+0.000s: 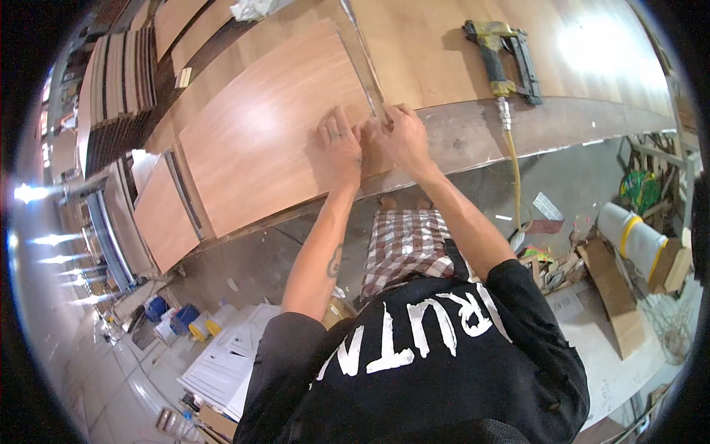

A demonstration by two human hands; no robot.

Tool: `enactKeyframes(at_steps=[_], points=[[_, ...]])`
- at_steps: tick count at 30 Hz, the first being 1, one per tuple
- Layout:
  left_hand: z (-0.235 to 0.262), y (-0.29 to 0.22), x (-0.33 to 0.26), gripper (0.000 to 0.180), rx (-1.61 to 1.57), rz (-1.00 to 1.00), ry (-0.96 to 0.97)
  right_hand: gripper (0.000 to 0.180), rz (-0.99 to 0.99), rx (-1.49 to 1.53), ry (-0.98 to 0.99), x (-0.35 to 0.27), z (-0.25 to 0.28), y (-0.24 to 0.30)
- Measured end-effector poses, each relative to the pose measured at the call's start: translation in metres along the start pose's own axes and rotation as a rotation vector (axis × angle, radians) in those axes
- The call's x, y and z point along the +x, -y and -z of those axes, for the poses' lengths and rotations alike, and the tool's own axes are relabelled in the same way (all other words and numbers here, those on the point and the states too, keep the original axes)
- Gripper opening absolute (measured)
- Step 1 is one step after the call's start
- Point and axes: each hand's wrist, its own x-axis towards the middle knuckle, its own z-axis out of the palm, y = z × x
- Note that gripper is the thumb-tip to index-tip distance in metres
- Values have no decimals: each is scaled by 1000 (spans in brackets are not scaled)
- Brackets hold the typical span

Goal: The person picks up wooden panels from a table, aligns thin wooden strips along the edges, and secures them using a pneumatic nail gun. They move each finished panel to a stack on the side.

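Observation:
My left hand (339,144) lies flat with spread fingers on the near right corner of a brown wood-grain laminated panel (259,133) on the workbench. My right hand (399,133) grips the panel's right edge, fingers curled around a thin metal strip (364,59) that runs along that edge toward the far side. Both hands are close together, almost touching.
A yellow pneumatic nail gun (503,59) with a yellow hose (514,170) lies on the bench (473,133) to the right. A smaller panel (163,218) and stacked boards (122,81) are at left. Cans (181,322), papers, a white roll (629,233) and cardboard scraps lie on the floor.

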Motion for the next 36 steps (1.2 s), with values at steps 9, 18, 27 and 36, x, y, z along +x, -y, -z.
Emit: enactKeyframes(at_steps=[9, 18, 27, 36], points=[[-38, 118, -3, 70, -627, 245, -319, 44, -133, -93, -49, 22, -19, 9], [-165, 496, -65, 100, -278, 693, -157, 34, -284, -121, 129, 37, -23, 25], [-103, 450, -23, 101, -404, 997, -72, 31, -168, -92, -174, 31, -41, 1], [-68, 428, -19, 64, -602, 1039, -90, 32, -311, -14, -164, 35, -40, 4]])
